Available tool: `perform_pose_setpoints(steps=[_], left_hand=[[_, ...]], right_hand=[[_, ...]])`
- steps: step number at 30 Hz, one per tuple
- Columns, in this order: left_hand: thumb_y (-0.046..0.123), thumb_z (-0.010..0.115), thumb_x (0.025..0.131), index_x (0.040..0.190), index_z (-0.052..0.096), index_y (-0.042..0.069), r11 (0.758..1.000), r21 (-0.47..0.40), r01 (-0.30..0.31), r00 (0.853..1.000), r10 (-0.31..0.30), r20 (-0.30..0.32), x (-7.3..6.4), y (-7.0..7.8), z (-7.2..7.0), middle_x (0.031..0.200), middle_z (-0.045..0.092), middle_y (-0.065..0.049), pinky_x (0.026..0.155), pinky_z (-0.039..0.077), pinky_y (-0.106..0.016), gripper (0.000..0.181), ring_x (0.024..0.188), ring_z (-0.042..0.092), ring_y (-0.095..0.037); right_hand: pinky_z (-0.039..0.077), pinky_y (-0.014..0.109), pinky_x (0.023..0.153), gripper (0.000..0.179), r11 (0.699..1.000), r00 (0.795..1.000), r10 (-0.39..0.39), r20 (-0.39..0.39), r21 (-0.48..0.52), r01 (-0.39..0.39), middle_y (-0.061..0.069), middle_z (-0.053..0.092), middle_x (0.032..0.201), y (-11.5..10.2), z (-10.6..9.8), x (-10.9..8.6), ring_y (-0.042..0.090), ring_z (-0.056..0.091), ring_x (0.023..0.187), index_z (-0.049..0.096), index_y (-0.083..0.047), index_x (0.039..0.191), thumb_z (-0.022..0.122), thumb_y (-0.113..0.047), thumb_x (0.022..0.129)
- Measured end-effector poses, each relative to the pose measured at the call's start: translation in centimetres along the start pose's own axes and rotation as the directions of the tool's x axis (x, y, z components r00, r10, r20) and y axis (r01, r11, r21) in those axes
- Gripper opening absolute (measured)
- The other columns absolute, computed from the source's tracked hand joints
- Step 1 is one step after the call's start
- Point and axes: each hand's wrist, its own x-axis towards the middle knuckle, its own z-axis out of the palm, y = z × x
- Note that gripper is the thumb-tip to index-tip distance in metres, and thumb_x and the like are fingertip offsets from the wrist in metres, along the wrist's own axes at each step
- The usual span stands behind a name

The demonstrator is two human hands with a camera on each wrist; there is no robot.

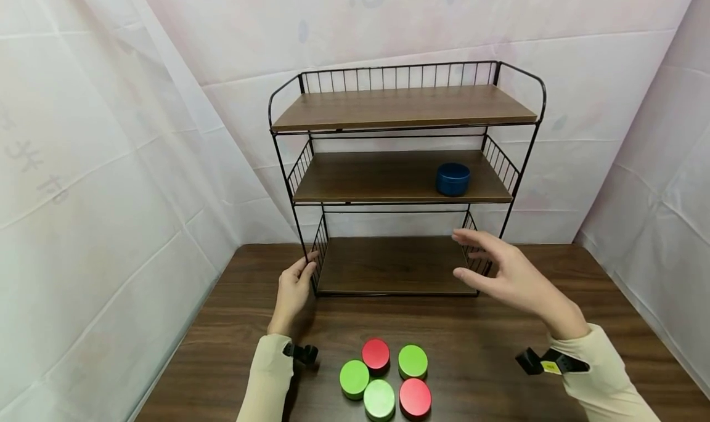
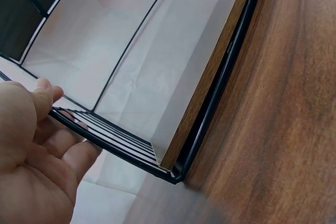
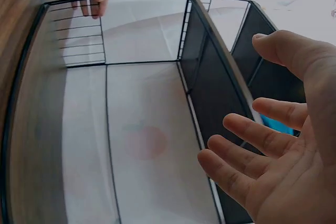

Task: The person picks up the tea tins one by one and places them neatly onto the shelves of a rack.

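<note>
A three-tier shelf rack (image 1: 394,191) with a black wire frame and brown boards stands at the back of the table. My left hand (image 1: 294,286) grips its left front post near the bottom shelf; in the left wrist view the thumb and fingers (image 2: 81,156) close round the black rod. My right hand (image 1: 513,277) hovers before the rack's lower right side, its fingers spread and nothing in them. On the middle shelf, toward the right, sits a round blue tin (image 1: 452,180). Part of that blue shows behind the right fingers (image 3: 236,166) in the right wrist view.
In front of the rack, a cluster of round tins stands on the table (image 1: 222,360): red tins (image 1: 376,355) (image 1: 415,398) and several green ones, among them a green tin (image 1: 413,361). White cloth (image 1: 138,163) hangs behind and on both sides.
</note>
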Motion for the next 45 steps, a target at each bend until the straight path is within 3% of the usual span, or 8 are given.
perform_pose_setpoints(steps=[8, 19, 23, 27, 31, 39, 42, 45], left_hand=[[0.007, 0.056, 0.106, 0.134, 0.067, -0.001, 1.0, 0.0, -0.002, 1.0, 0.002, -0.014, 0.0, -0.2, 0.1, 0.127, 0.07, -0.025, 0.071, 0.042, -0.023, 0.031, 0.056, 0.033, 0.004], [0.006, 0.056, 0.106, 0.133, 0.067, -0.001, 1.0, -0.023, -0.009, 1.0, 0.009, -0.021, 0.0, -0.3, 0.3, 0.129, 0.068, -0.027, 0.069, 0.038, -0.025, 0.031, 0.051, 0.022, -0.003], [0.006, 0.056, 0.106, 0.134, 0.067, -0.002, 1.0, -0.024, -0.002, 1.0, 0.002, -0.007, 0.0, -0.2, 0.1, 0.131, 0.067, -0.026, 0.07, 0.04, -0.023, 0.031, 0.056, 0.036, -0.01], [0.007, 0.056, 0.106, 0.134, 0.067, -0.003, 1.0, -0.012, -0.011, 1.0, 0.011, -0.002, 0.0, -0.1, 0.0, 0.13, 0.069, -0.023, 0.079, 0.043, -0.02, 0.031, 0.082, 0.058, -0.024], [0.007, 0.056, 0.106, 0.133, 0.066, -0.004, 1.0, 0.0, -0.02, 1.0, 0.02, -0.004, 0.0, -0.2, 0.0, 0.122, 0.071, -0.024, 0.076, 0.043, -0.02, 0.031, 0.074, 0.055, -0.024], [0.006, 0.056, 0.106, 0.133, 0.067, -0.002, 1.0, -0.002, -0.008, 1.0, 0.008, -0.006, -0.1, -0.1, 0.0, 0.131, 0.068, -0.023, 0.072, 0.04, -0.023, 0.03, 0.069, 0.046, -0.014], [0.006, 0.056, 0.106, 0.133, 0.067, -0.003, 1.0, -0.016, -0.009, 1.0, 0.009, -0.004, 0.0, -0.2, 0.0, 0.119, 0.071, -0.028, 0.067, 0.038, -0.023, 0.031, 0.056, 0.033, -0.009], [0.005, 0.056, 0.106, 0.133, 0.067, -0.003, 0.999, -0.035, -0.009, 1.0, 0.009, -0.006, 0.1, -0.3, 0.2, 0.087, 0.065, -0.032, 0.058, 0.033, -0.022, 0.031, 0.046, 0.023, -0.004]], right_hand=[[0.055, 0.044, 0.098, 0.066, 0.998, 0.997, -0.038, 0.074, 0.051, 0.035, 0.009, 0.056, 0.15, 0.9, 3.6, -0.6, 0.027, 0.058, 0.131, 0.051, -0.012, 0.151, 0.08, -0.02, 0.092], [0.051, 0.049, 0.104, 0.078, 0.994, 0.982, 0.02, 0.19, 0.099, -0.039, 0.007, 0.046, 0.159, 1.1, 6.6, -1.0, 0.03, 0.05, 0.141, 0.041, -0.022, 0.158, 0.079, -0.036, 0.092], [0.05, 0.051, 0.106, 0.079, 0.992, 0.975, 0.039, 0.219, 0.112, -0.065, 0.004, 0.045, 0.16, 1.2, 7.6, -1.0, 0.03, 0.049, 0.142, 0.039, -0.027, 0.159, 0.078, -0.043, 0.092], [0.049, 0.051, 0.107, 0.079, 0.985, 0.969, 0.053, 0.241, 0.15, -0.091, 0.002, 0.043, 0.161, 1.2, 8.6, -1.0, 0.03, 0.048, 0.143, 0.038, -0.03, 0.159, 0.078, -0.044, 0.092], [0.049, 0.051, 0.107, 0.08, 0.978, 0.964, 0.058, 0.261, 0.177, -0.107, 0.004, 0.042, 0.162, 1.1, 9.5, -1.0, 0.031, 0.047, 0.144, 0.037, -0.029, 0.159, 0.077, -0.045, 0.092], [0.044, 0.055, 0.111, 0.081, 0.97, 0.949, 0.087, 0.303, 0.192, -0.15, 0.002, 0.042, 0.162, 1.6, 11.3, -1.2, 0.03, 0.045, 0.146, 0.037, -0.033, 0.159, 0.077, -0.051, 0.091], [0.045, 0.055, 0.111, 0.081, 0.968, 0.949, 0.091, 0.303, 0.197, -0.156, 0.002, 0.043, 0.161, 1.7, 11.7, -1.7, 0.03, 0.046, 0.144, 0.037, -0.033, 0.159, 0.076, -0.051, 0.091], [0.046, 0.053, 0.11, 0.081, 0.962, 0.946, 0.099, 0.31, 0.213, -0.17, 0.001, 0.042, 0.161, 1.9, 12.0, -2.1, 0.029, 0.047, 0.144, 0.036, -0.033, 0.159, 0.077, -0.05, 0.091]])
